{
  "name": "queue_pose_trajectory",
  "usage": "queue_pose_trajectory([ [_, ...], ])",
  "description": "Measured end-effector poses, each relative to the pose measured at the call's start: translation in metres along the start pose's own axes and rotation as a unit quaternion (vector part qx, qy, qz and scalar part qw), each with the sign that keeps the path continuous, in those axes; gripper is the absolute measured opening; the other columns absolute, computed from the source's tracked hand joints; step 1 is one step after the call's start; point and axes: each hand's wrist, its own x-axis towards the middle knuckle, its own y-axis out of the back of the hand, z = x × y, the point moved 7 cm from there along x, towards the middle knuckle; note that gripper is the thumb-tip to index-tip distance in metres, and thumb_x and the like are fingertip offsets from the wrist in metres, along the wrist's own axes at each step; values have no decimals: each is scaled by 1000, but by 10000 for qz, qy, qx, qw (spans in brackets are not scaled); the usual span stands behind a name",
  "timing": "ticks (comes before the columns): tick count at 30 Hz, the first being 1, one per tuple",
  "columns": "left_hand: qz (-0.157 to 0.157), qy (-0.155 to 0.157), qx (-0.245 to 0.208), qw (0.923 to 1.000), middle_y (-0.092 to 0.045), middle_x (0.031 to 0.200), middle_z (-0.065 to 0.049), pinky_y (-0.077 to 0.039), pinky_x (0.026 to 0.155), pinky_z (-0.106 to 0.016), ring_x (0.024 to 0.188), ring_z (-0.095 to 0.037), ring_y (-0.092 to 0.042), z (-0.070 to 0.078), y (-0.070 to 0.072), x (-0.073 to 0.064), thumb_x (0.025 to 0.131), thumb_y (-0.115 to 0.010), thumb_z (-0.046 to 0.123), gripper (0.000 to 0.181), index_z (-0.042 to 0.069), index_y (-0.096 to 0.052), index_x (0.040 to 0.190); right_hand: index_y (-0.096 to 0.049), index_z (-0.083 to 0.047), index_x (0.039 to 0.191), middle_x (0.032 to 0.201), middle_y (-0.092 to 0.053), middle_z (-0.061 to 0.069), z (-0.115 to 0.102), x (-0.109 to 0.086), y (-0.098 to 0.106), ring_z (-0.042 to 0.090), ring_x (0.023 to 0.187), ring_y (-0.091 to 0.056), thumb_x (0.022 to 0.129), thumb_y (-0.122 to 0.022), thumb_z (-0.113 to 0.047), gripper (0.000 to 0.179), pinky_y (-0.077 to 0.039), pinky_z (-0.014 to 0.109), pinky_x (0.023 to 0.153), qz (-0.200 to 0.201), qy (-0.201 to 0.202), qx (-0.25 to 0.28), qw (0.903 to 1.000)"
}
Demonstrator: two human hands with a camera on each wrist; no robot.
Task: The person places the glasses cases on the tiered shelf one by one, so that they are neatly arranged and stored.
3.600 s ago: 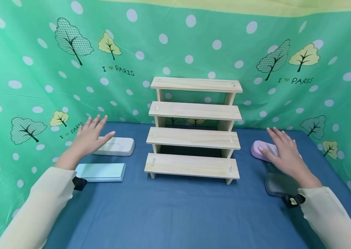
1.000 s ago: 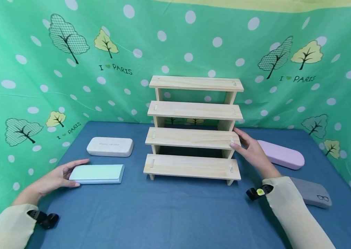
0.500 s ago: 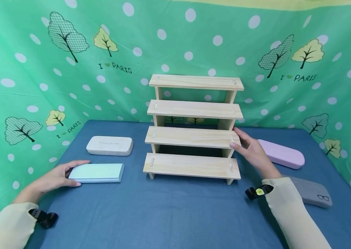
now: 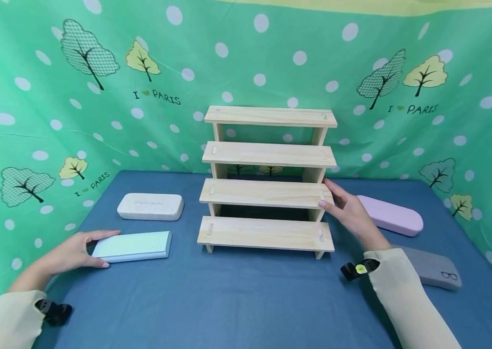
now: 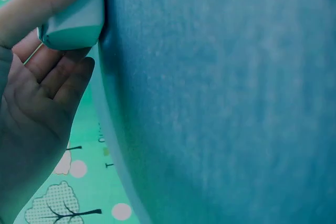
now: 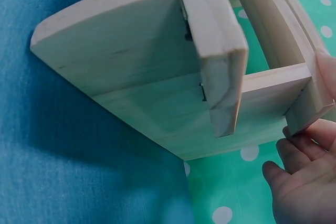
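Observation:
My left hand (image 4: 71,252) grips the left end of a mint-green glasses case (image 4: 134,245), thumb along the near side and fingers at the far side. In the left wrist view the end of the case (image 5: 79,30) shows between thumb and fingers, close over the blue cloth. A four-tier wooden display stand (image 4: 267,232) stands mid-table. My right hand (image 4: 350,213) holds the right end of its second board from the bottom, thumb on top. The right wrist view shows the fingers (image 6: 294,153) under that board's end, beside the stand's side panel (image 6: 136,87).
Behind the mint case lies a white glasses case (image 4: 150,206). Right of the stand are a lilac case (image 4: 391,215) and a grey case (image 4: 433,269) with a glasses print, partly behind the right sleeve. A green dotted curtain (image 4: 246,63) hangs behind the blue-covered table (image 4: 246,300).
From raised and open, my left hand came down to grip the mint case, whose left end has now swung slightly nearer. My right hand moved left from above the lilac case onto the stand.

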Motion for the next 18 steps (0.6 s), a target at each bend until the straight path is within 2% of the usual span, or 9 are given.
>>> queue_pose_trajectory([
  [4, 189, -105, 72, 9997, -61, 121, -14, -43, 74, -18, 100, 11, -44, 6, 4, -2, 66, -86, 32, 74, 9, -57, 131, -22, -7, 150, 154, -22, 14, -2, 0, 0, 34, 137, -29, 93, -60, -29, 71, -32, 42, 105, -14, -30, 8, 10000],
  [7, 349, -188, 118, 9991, -60, 120, -14, -43, 72, -17, 98, 12, -43, 14, 9, -2, 65, -86, 30, 72, 9, -58, 128, -22, -8, 150, 154, -22, 14, -2, -1, 0, 34, 137, -29, 93, -60, -29, 72, -32, 45, 105, -13, -57, -8, 10000],
  [12, 556, -325, 219, 9977, -60, 118, -15, -44, 70, -19, 94, 7, -46, 28, 17, 1, 64, -87, 29, 69, 8, -61, 125, -22, -5, 149, 153, -23, 16, -4, -1, 1, 34, 137, -30, 94, -60, -26, 71, -33, 42, 104, 17, 9, 39, 10000],
  [14, 684, -413, 252, 9965, -61, 118, -5, -44, 69, -18, 93, 6, -48, 33, 21, 2, 63, -88, 29, 69, 8, -62, 123, -22, -5, 149, 153, -23, 17, -4, -2, 1, 34, 137, -30, 94, -60, -24, 70, -34, 40, 105, 20, 31, 71, 10000],
  [18, 908, -562, 230, 9940, -51, 117, 27, -44, 68, -16, 95, 10, -48, 39, 28, 1, 60, -89, 26, 68, 10, -64, 122, -22, -7, 150, 153, -24, 15, -4, -2, 0, 34, 136, -31, 93, -60, -26, 70, -34, 38, 104, 35, 0, 62, 10000],
])
